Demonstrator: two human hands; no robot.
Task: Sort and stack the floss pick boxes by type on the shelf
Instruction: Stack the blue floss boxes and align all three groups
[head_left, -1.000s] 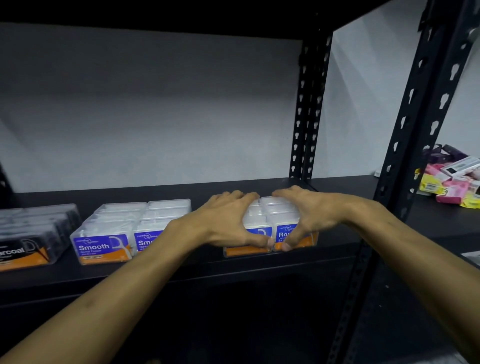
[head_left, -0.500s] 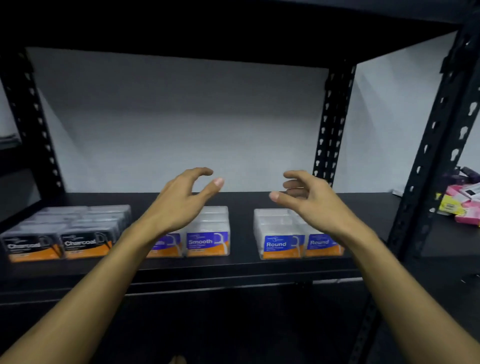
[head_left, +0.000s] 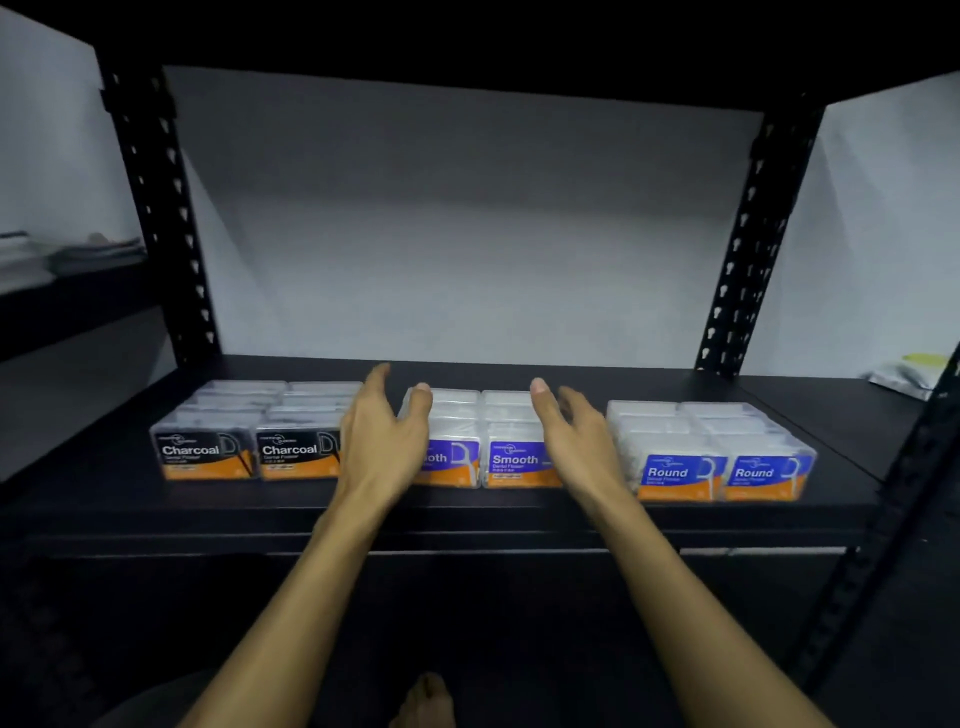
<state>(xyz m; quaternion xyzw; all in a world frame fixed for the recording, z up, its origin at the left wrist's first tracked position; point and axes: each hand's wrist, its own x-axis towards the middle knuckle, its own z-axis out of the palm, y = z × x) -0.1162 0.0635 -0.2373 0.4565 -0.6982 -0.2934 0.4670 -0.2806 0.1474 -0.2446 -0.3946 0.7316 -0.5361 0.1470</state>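
Two bare forearms, hands (head_left: 384, 441) unadorned — no sleeves, bare foot (head_left: 423, 701)

Shelf (head_left: 467, 519): carries three groups of boxes in a row near its front edge.
Charcoal boxes (head_left: 249, 441): left end.
Smooth boxes (head_left: 488, 441): middle, between the other two.
Round boxes (head_left: 711, 452): right end.
Left hand (head_left: 382, 441): at the Smooth boxes' left side.
Right hand (head_left: 576, 441): at their right side.

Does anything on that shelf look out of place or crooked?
Nothing stands out. The Charcoal boxes, Smooth boxes and Round boxes sit in three separate, tidy groups along the shelf, labels facing front. The left hand and right hand are open either side of the Smooth group, holding nothing.
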